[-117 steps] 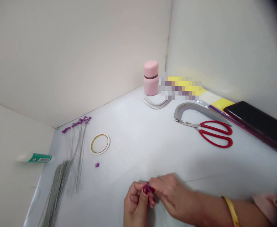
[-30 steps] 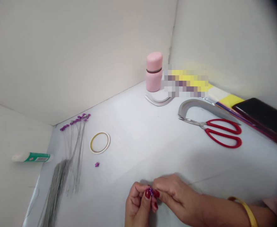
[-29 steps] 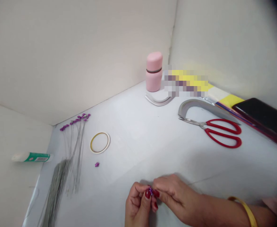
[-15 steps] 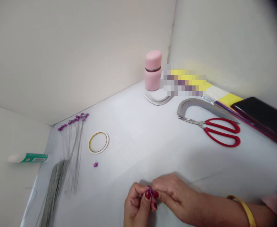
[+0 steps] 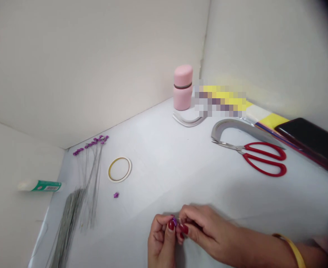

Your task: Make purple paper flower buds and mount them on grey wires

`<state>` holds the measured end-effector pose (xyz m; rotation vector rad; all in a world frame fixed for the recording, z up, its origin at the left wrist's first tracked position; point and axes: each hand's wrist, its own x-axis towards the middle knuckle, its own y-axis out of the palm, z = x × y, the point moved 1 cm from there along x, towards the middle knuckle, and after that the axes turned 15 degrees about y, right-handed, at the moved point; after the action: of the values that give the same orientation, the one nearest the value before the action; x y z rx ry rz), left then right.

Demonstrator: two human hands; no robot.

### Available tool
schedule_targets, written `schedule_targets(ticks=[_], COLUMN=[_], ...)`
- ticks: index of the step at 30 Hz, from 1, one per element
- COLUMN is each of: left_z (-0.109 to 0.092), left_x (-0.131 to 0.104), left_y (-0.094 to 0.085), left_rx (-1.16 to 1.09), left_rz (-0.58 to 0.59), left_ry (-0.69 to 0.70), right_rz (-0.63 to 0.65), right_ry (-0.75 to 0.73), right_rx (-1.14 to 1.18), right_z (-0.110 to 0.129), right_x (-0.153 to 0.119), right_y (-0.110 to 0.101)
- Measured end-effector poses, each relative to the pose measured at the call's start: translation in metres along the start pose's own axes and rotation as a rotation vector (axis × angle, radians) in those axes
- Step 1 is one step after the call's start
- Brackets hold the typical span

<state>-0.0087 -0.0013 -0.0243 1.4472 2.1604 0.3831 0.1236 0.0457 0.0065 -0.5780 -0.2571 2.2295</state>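
Note:
Near the bottom centre, my left hand (image 5: pixel 164 238) pinches a small purple piece (image 5: pixel 174 221) between thumb and forefinger. My right hand (image 5: pixel 200 227) is just to its right, thumb and forefinger closed on a thin wire (image 5: pixel 178 219) at the piece. Much of the wire is too fine to follow. A purple star (image 5: pixel 116 195) lies on the table to the left, below a roll of tape (image 5: pixel 119 169). Farther left are thin wire stems with purple tips (image 5: pixel 95 141) and a thick bundle of bare grey wires (image 5: pixel 69 223).
Red-handled scissors (image 5: pixel 264 158) lie at the right beside a curved grey strip (image 5: pixel 222 128). A pink bottle (image 5: pixel 183 87) stands at the back. Along the right wall are a black case (image 5: pixel 309 137) and yellow packaging (image 5: pixel 273 121). A green-and-white tube (image 5: pixel 45 185) is at the left edge.
My hands have drawn slightly apart, and the purple piece stays in my left fingers, a bit to the left. The whole view has shifted slightly.

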Motion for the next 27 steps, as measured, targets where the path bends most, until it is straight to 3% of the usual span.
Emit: schedule_targets(ticks=[6,20,27], left_z=[0.001,-0.004,-0.004], left_x=[0.000,0.002,0.000], left_y=[-0.001,-0.001,-0.003], left_rx=[-0.011,-0.098,-0.078], left_rz=[-0.003,0.001,0.036], left_ry=[-0.012,-0.108,-0.054], right_rz=[-0.025,-0.061,-0.073], right_ry=[-0.056,-0.038,-0.076], right_rx=[-0.071,-0.051,-0.035], right_z=[-0.008,-0.011,-0.007], right_x=[0.002,0.003,-0.002], right_y=[0.001,0.003,0.003])
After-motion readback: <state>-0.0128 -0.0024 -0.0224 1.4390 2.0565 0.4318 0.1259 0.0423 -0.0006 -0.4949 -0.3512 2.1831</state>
